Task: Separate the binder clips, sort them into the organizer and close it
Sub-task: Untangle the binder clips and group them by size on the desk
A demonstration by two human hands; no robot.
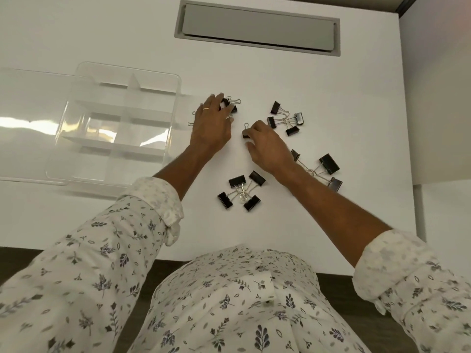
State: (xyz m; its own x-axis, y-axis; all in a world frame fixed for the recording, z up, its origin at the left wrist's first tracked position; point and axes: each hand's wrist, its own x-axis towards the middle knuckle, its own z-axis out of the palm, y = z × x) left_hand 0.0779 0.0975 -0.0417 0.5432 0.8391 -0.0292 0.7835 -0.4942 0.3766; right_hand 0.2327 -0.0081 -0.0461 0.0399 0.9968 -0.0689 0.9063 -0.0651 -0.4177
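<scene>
Black binder clips lie in linked clusters on the white table. My left hand (212, 123) covers one cluster (231, 104) beside the organizer, fingers curled on its clips. My right hand (265, 146) pinches a single small clip (246, 133) just to the right. Another cluster (285, 120) lies at the upper right, one (240, 192) sits near the front middle, and a larger one (322, 170) is partly hidden under my right wrist. The clear plastic organizer (175, 80) stands open at the left, its compartments showing no clips, with its lid (30, 123) folded out to the left.
A grey cable hatch (257, 28) is set into the table at the back. The table's right edge (418, 189) runs close to the rightmost clips. My patterned shirt fills the bottom of the view.
</scene>
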